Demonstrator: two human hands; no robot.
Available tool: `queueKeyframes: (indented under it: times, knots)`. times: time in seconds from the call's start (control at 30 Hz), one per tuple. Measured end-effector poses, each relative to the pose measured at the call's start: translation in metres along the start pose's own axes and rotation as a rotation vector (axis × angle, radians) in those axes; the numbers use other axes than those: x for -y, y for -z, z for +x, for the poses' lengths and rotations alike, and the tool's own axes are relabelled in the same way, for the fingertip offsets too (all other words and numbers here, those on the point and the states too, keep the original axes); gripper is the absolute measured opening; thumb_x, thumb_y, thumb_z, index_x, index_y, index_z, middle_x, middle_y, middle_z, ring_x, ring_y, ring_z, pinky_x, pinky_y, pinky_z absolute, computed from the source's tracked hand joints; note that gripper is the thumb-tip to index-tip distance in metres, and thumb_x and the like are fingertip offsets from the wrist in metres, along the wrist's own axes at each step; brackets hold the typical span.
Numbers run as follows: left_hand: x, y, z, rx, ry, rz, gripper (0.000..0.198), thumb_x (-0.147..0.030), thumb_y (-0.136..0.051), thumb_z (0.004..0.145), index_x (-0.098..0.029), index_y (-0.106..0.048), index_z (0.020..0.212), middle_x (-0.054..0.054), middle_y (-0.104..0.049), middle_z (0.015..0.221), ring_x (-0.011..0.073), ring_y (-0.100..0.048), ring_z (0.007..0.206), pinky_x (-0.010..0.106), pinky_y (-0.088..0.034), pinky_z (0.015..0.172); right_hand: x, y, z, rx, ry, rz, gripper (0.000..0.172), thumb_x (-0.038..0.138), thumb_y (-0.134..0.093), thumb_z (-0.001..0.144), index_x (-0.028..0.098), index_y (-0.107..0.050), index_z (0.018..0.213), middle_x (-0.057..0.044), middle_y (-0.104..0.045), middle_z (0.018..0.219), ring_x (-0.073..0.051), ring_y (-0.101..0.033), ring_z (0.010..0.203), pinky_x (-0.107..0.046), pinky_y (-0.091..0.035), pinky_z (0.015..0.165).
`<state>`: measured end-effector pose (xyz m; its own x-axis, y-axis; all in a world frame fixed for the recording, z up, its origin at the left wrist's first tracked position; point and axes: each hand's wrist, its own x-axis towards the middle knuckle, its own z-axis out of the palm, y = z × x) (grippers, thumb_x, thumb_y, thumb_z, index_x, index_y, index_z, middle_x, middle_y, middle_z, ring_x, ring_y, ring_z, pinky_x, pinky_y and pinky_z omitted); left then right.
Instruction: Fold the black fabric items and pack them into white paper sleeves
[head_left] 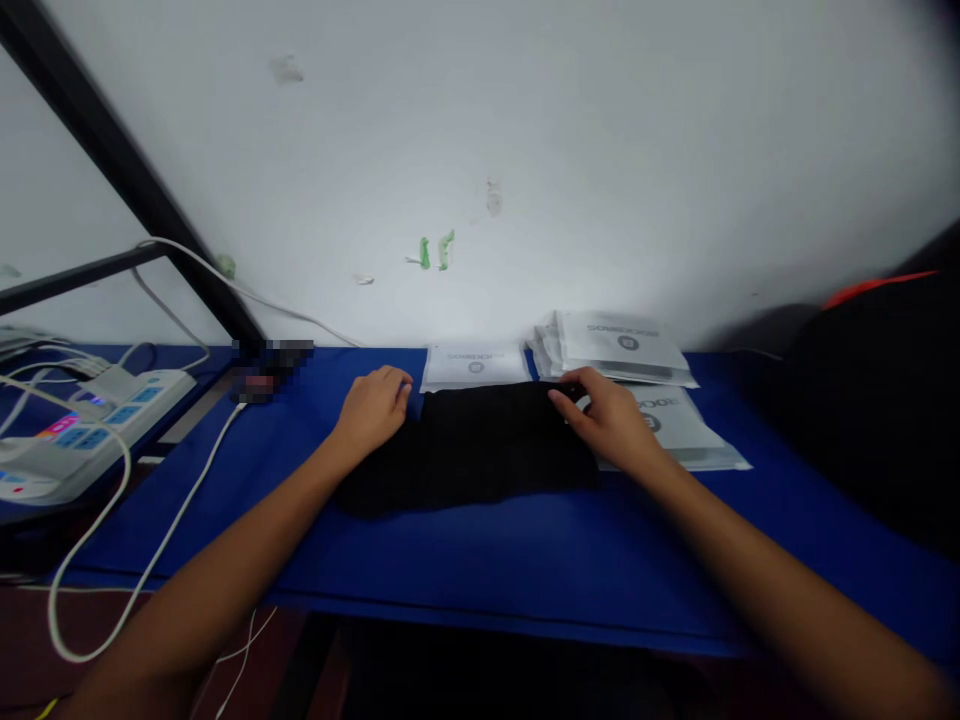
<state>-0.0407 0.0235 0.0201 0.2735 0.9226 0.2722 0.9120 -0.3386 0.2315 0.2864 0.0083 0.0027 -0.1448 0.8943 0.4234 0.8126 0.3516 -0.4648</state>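
A black cloth item [495, 445] lies flat on the blue table, with its left part spreading out lower and reaching under my left wrist. My right hand [611, 415] pinches its far right corner between thumb and fingers. At the cloth's far left side is my left hand [375, 405], its fingers curled and thumb close to them; whether any fabric is between them is hidden. Just behind the cloth rests a flat, frosted white bag [476, 362] with printed lettering. Beside my right hand, a stack of similar printed bags [622, 345] sits on another bag [694, 435].
A white power strip [97, 435] with plugs and cables stands on the left. Its white cable [176, 530] loops over the edge of the blue table [510, 565]. A black frame [127, 150] rises at left. A dark bulky object [885, 400] occupies the right side, against the wall.
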Motion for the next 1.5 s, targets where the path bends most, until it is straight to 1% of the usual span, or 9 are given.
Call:
queueKeyframes:
  times: [0.17, 0.37, 0.53, 0.83, 0.97, 1.13, 1.3, 1.4, 1.5]
  knots:
    - [-0.01, 0.011, -0.007, -0.077, -0.116, -0.102, 0.023, -0.038, -0.051, 0.094, -0.017, -0.059, 0.098, 0.008, -0.063, 0.099, 0.0232, -0.059, 0.093, 0.037, -0.047, 0.082, 0.003, 0.001, -0.003, -0.07, 0.159, -0.038, 0.034, 0.039, -0.05, 0.091, 0.018, -0.054, 0.118, -0.016, -0.057, 0.116, -0.03, -0.06, 0.102, -0.042, -0.052, 0.077]
    - [-0.031, 0.017, -0.022, 0.477, -0.378, -0.198, 0.04, -0.051, -0.068, 0.083, -0.021, -0.061, 0.109, 0.005, -0.062, 0.111, 0.0214, -0.06, 0.099, 0.032, -0.048, 0.085, 0.019, 0.004, -0.012, 0.424, 0.397, -0.021, 0.026, 0.04, -0.053, 0.093, 0.02, -0.059, 0.107, -0.01, -0.061, 0.103, -0.025, -0.06, 0.096, -0.041, -0.052, 0.084]
    - [-0.019, 0.002, -0.016, 0.381, -0.407, -0.037, 0.047, -0.051, -0.058, 0.091, -0.019, -0.054, 0.126, 0.012, -0.053, 0.134, 0.029, -0.048, 0.124, 0.043, -0.038, 0.103, 0.016, -0.002, -0.013, 0.484, 0.386, -0.024, 0.03, 0.039, -0.058, 0.091, 0.019, -0.057, 0.113, -0.012, -0.058, 0.116, -0.026, -0.057, 0.106, -0.043, -0.05, 0.091]
    - [-0.022, 0.017, -0.017, 0.325, -0.466, -0.063, 0.008, -0.025, -0.062, 0.082, -0.019, -0.058, 0.085, 0.003, -0.063, 0.086, 0.0201, -0.058, 0.083, 0.038, -0.043, 0.086, 0.02, 0.012, -0.009, 0.505, 0.367, 0.024, 0.004, 0.02, -0.058, 0.088, 0.02, -0.054, 0.089, -0.007, -0.062, 0.1, -0.019, -0.058, 0.088, -0.032, -0.047, 0.075]
    - [-0.039, 0.043, -0.031, 0.486, -0.465, -0.298, 0.014, -0.03, -0.065, 0.081, -0.019, -0.059, 0.086, -0.001, -0.064, 0.071, 0.0127, -0.057, 0.061, 0.023, -0.043, 0.058, 0.031, 0.038, -0.01, 0.783, 0.262, 0.198, 0.014, 0.031, -0.068, 0.082, 0.02, -0.06, 0.085, 0.0, -0.064, 0.078, -0.015, -0.058, 0.068, -0.028, -0.043, 0.062]
    - [-0.05, 0.054, -0.04, 0.517, -0.536, -0.532, 0.019, -0.035, -0.054, 0.093, -0.018, -0.061, 0.091, -0.004, -0.061, 0.059, 0.0077, -0.054, 0.048, 0.018, -0.039, 0.049, 0.039, 0.058, -0.012, 1.094, 0.044, 0.591, 0.033, 0.043, -0.066, 0.083, 0.017, -0.061, 0.103, -0.005, -0.07, 0.092, -0.017, -0.067, 0.078, -0.029, -0.052, 0.067]
    - [-0.049, 0.024, -0.034, 0.348, -0.528, -0.183, 0.034, -0.045, -0.053, 0.094, -0.019, -0.06, 0.113, 0.008, -0.068, 0.11, 0.0214, -0.065, 0.098, 0.033, -0.049, 0.085, 0.024, 0.065, -0.008, 0.941, 0.017, 0.427, 0.038, 0.049, -0.055, 0.088, 0.018, -0.059, 0.109, -0.009, -0.069, 0.101, -0.022, -0.067, 0.088, -0.035, -0.057, 0.073]
    - [-0.046, 0.007, -0.033, 0.413, -0.51, -0.051, 0.08, -0.067, -0.06, 0.082, -0.016, -0.041, 0.142, 0.016, -0.04, 0.15, 0.033, -0.039, 0.137, 0.046, -0.032, 0.111, -0.006, 0.071, -0.015, 0.747, 0.08, 0.099, 0.039, 0.041, -0.055, 0.084, 0.02, -0.059, 0.118, -0.012, -0.064, 0.12, -0.028, -0.063, 0.108, -0.044, -0.052, 0.094]
    - [-0.044, 0.001, -0.034, 0.508, -0.446, 0.01, 0.11, -0.08, -0.059, 0.071, -0.014, -0.024, 0.152, 0.017, -0.017, 0.159, 0.0356, -0.017, 0.147, 0.05, -0.018, 0.118, -0.048, 0.076, -0.031, 0.582, 0.13, -0.152, 0.068, 0.033, -0.059, 0.074, 0.021, -0.045, 0.14, -0.014, -0.043, 0.148, -0.035, -0.042, 0.135, -0.05, -0.039, 0.11]
